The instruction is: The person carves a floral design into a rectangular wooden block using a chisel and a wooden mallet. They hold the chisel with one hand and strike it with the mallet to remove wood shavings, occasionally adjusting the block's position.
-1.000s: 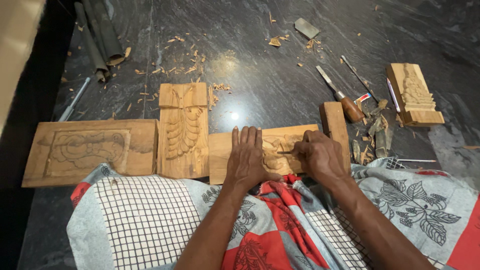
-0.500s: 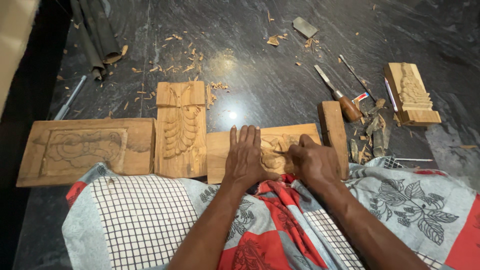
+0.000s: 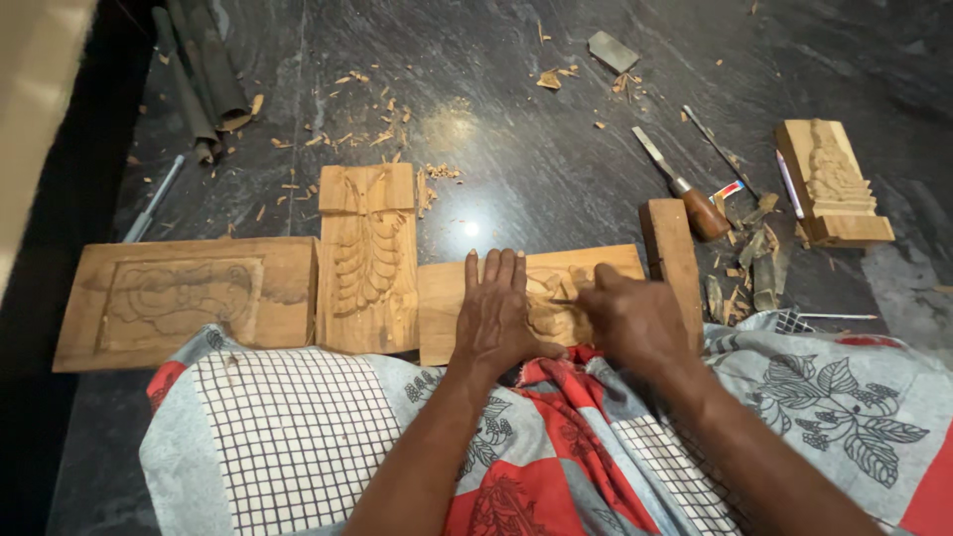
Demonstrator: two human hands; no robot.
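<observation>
The left hand (image 3: 493, 316) lies flat, fingers spread and grasping nothing, on a pale rectangular wooden panel with a half-carved relief (image 3: 531, 298), which rests on the dark stone floor (image 3: 516, 149) at its near edge, against the patterned cloth (image 3: 298, 437) over the person's lap. The right hand (image 3: 635, 320) is clenched around a thin metal carving tool (image 3: 564, 300) whose tip touches the relief. Just left stands a tall carved leaf-pattern plank (image 3: 367, 260); a wooden-handled chisel (image 3: 685, 189) lies well apart, toward the floor's far right.
</observation>
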